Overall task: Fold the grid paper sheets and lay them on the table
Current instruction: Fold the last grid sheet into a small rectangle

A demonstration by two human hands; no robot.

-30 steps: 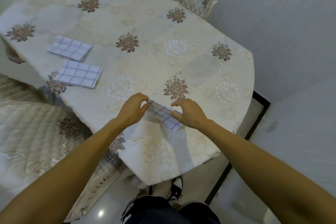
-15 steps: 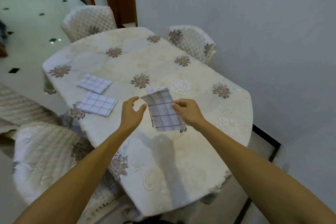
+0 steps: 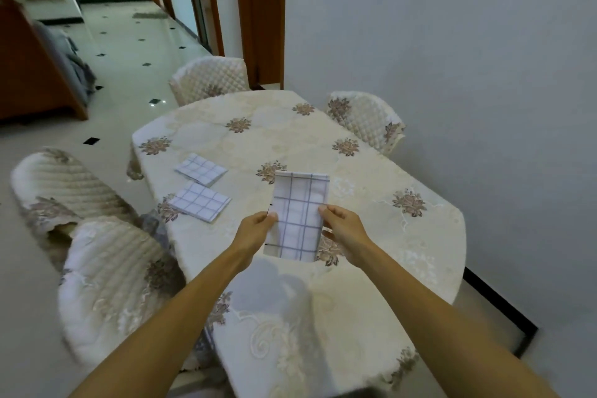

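Pinching the grid paper sheet (image 3: 298,216) by its two long sides, the left grip (image 3: 255,229) and the right grip (image 3: 342,229) hold it in the air above the near edge of the desk (image 3: 371,236), thumbs on the face turned toward the camera. The sheet is a long strip whose long axis runs away from the person, with its far end raised toward the desk's middle. Each grip sits about halfway along its side, so the sheet lies squarely between them and neither is nearer.

By the desk's left edge lie the farther folded sheet (image 3: 201,169) and the nearer folded sheet (image 3: 200,201), flat and just apart; the left grip is closer to them. I judge the coming move to be a fold across the long axis, far end to near end.

A second ago both grips pressed the strip flat at the near edge. Half a second ago the right grip alone held it raised, with the left open beside it.
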